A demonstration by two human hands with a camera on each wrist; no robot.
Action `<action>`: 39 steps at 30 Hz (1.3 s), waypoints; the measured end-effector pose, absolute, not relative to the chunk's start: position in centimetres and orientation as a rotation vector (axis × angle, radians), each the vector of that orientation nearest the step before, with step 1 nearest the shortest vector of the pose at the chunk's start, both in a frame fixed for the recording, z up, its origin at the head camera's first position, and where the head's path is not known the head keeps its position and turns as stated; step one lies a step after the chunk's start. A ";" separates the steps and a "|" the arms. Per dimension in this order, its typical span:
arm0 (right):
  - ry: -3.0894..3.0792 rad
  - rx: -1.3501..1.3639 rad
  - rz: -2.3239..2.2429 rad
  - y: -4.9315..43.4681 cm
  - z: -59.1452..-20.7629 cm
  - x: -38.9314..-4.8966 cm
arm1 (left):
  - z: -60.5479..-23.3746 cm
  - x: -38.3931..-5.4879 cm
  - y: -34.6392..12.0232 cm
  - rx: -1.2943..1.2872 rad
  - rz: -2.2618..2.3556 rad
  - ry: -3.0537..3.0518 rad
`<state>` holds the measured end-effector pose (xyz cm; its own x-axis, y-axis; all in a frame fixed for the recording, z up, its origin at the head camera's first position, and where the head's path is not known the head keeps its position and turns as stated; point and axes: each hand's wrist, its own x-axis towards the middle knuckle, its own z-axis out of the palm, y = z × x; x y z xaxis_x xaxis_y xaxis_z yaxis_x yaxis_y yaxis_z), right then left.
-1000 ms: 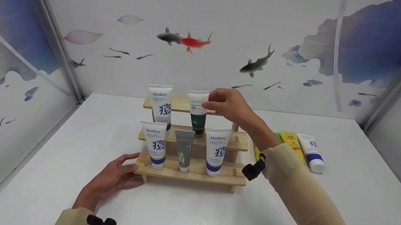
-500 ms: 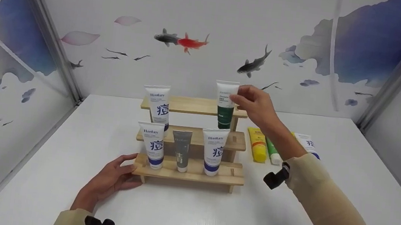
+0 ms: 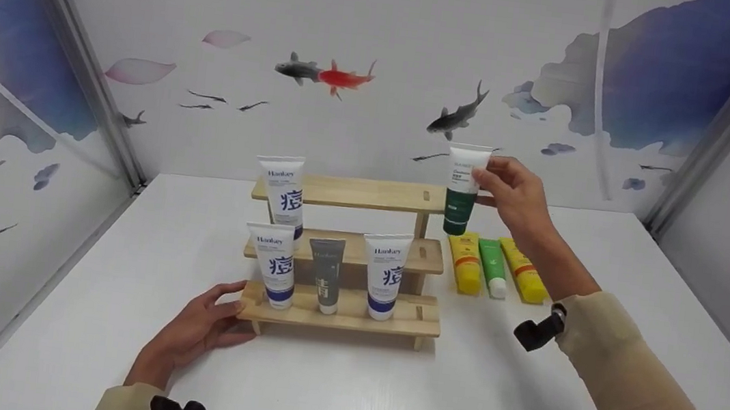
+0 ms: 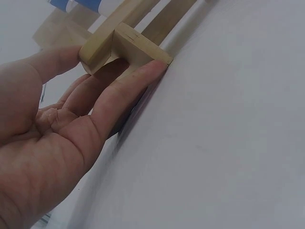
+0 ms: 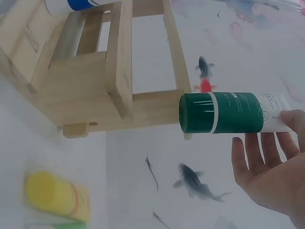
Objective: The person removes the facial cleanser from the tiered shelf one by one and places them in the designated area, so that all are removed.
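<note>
In the head view, a white-and-green squeeze tube (image 3: 459,209) is held cap down beside the right end of the top shelf of the three-tier wooden display rack (image 3: 366,193), pinched by the right hand (image 3: 518,196). Three white-and-blue Hankey tubes (image 3: 277,267) and a grey Hankey tube (image 3: 323,274) are stood on the rack; two yellow tubes (image 3: 466,263) and a light-green tube (image 3: 492,266) are laid right of it.

In the left wrist view, the rack's lower left corner is gripped by the left hand (image 4: 57,143).

In the right wrist view, only the held tube's upper part is pinched; whether the rack is touched cannot be judged. It could be dropped through that slight hold, or standing tubes toppled by a knocked shelf.
</note>
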<state>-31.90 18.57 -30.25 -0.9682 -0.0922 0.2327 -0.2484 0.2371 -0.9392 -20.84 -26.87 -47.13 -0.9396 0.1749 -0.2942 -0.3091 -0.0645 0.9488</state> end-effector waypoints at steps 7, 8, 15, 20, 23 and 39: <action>-2.354 0.242 1.827 21.8 -31.2 -32.1 | -46.9 -20.8 -26.8 -0.162 2.061 1.916; -2.358 0.230 1.822 22.3 -31.4 -32.1 | -46.8 -20.8 -26.8 -0.162 2.061 1.919; -2.387 0.067 1.797 26.1 -32.7 -32.4 | -46.5 -20.9 -26.9 -0.169 2.067 1.913; -2.425 -0.014 1.774 28.1 -33.8 -32.9 | -46.6 -20.8 -26.9 -0.198 2.056 1.928; -2.452 -0.051 1.756 29.2 -34.6 -33.0 | -46.8 -20.8 -26.7 -0.200 2.060 1.930; -2.541 -0.284 1.629 35.6 -38.3 -33.4 | -47.0 -20.9 -26.7 -0.175 2.063 1.897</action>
